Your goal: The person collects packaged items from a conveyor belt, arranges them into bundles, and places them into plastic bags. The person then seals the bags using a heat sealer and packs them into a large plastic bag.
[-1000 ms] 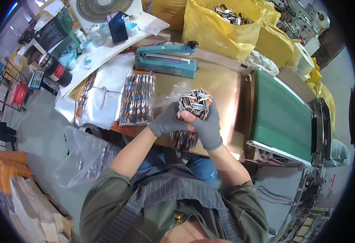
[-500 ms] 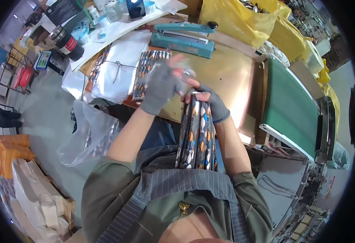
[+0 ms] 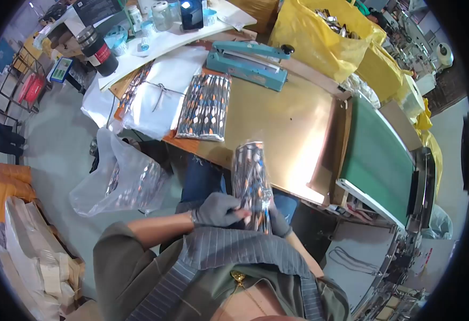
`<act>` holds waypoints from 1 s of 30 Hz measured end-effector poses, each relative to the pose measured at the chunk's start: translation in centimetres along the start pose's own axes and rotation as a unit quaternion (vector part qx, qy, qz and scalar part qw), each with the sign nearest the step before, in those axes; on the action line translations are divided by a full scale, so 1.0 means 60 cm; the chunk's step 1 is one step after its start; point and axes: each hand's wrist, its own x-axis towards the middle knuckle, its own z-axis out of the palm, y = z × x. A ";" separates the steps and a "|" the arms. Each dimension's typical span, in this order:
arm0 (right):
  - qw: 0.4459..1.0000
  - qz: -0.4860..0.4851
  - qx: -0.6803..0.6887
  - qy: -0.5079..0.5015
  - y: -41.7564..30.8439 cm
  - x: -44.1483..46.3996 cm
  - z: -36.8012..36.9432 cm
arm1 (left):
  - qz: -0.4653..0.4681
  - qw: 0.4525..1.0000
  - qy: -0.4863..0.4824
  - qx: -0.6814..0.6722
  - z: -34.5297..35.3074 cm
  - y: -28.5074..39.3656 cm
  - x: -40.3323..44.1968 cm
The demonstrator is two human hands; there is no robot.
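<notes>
A bundle of long, dark patterned rods [image 3: 249, 176] with orange, blue and white leaf shapes stands in front of my apron, now inside a clear plastic sleeve. What the rods are exactly I cannot make out. My left hand [image 3: 216, 210], in a grey fingerless glove, pinches the bundle's left side low down, thumb and fingers at the plastic. Along its right side, my right hand [image 3: 279, 218], gloved too, is closed around the bundle; most of its fingers are hidden behind it. Beyond lies a flat pack of similar rods [image 3: 205, 107] on the table.
A teal heat sealer [image 3: 250, 64] stands at the table's back edge. Clear plastic bags [image 3: 162, 99] lie left, a green board [image 3: 376, 155] right. Yellow sacks [image 3: 320, 40] stand behind. A transparent bag [image 3: 122, 182] hangs left, and a black flask [image 3: 98, 51] sits on the white shelf.
Both hands have come down toward my apron from the bundle's upper end. The bundle, bare at its visible length before, is now covered by clear plastic.
</notes>
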 end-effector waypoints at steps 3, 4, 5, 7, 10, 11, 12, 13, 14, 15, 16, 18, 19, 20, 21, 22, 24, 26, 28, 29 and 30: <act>0.902 -0.054 -0.405 0.138 -0.175 0.051 -0.002 | 0.017 0.999 0.009 0.049 -0.023 0.056 0.112; 0.865 -0.215 -0.412 0.190 -0.240 0.076 0.011 | 0.029 0.991 0.050 0.119 -0.022 0.069 0.154; 0.801 -0.368 -0.407 0.238 -0.292 0.089 0.025 | 0.042 0.978 0.089 0.187 -0.029 0.081 0.193; 0.796 -0.352 -0.410 0.272 -0.401 0.074 0.059 | -0.036 0.992 0.113 0.049 -0.074 0.098 0.270; 0.738 -0.349 -0.493 0.300 -0.470 0.117 0.027 | 0.073 0.961 0.095 0.248 -0.158 0.004 0.371; 0.699 -0.309 -0.572 0.298 -0.484 0.147 -0.013 | 0.175 0.917 0.063 0.352 -0.175 -0.057 0.393; 0.730 -0.274 -0.569 0.260 -0.501 0.163 -0.051 | 0.115 0.927 0.000 0.357 -0.170 -0.045 0.396; 0.758 -0.241 -0.563 0.223 -0.525 0.166 -0.062 | 0.055 0.929 -0.062 0.361 -0.169 -0.017 0.406; 0.776 -0.238 -0.535 0.234 -0.546 0.155 -0.069 | -0.002 0.923 -0.119 0.365 -0.174 0.013 0.423; 0.764 -0.297 -0.514 0.254 -0.563 0.143 -0.063 | 0.020 0.926 -0.026 0.375 -0.176 0.046 0.432; 0.793 -0.300 -0.452 0.279 -0.566 0.146 -0.068 | 0.039 0.923 0.061 0.379 -0.171 0.078 0.430; 0.859 -0.251 -0.353 0.273 -0.555 0.161 -0.088 | 0.109 0.893 0.171 0.401 -0.163 0.073 0.437; 0.893 -0.205 -0.320 0.241 -0.543 0.178 -0.105 | 0.078 0.921 0.096 0.368 -0.166 0.064 0.442; 0.921 -0.161 -0.287 0.207 -0.541 0.190 -0.121 | 0.048 0.941 0.022 0.333 -0.174 0.056 0.450; 0.920 -0.205 -0.255 0.215 -0.549 0.184 -0.119 | 0.020 0.953 -0.049 0.297 -0.185 0.057 0.460; 0.917 -0.246 -0.224 0.220 -0.549 0.171 -0.114 | 0.016 0.961 -0.008 0.276 -0.188 0.070 0.454; 0.932 -0.216 -0.214 0.199 -0.552 0.166 -0.112 | 0.058 0.953 0.039 0.294 -0.194 0.082 0.444; 0.954 -0.067 -0.254 0.147 -0.548 0.156 -0.113 | 0.006 0.956 -0.027 0.291 -0.194 0.066 0.440; 0.959 -0.051 -0.252 0.123 -0.569 0.140 -0.114 | -0.011 0.970 -0.069 0.234 -0.194 0.085 0.431; 0.928 -0.151 -0.308 0.148 -0.588 0.129 -0.108 | -0.019 0.975 -0.087 0.206 -0.195 0.099 0.427; 0.886 -0.244 -0.356 0.171 -0.602 0.115 -0.100 | -0.018 0.984 -0.042 0.172 -0.192 0.114 0.419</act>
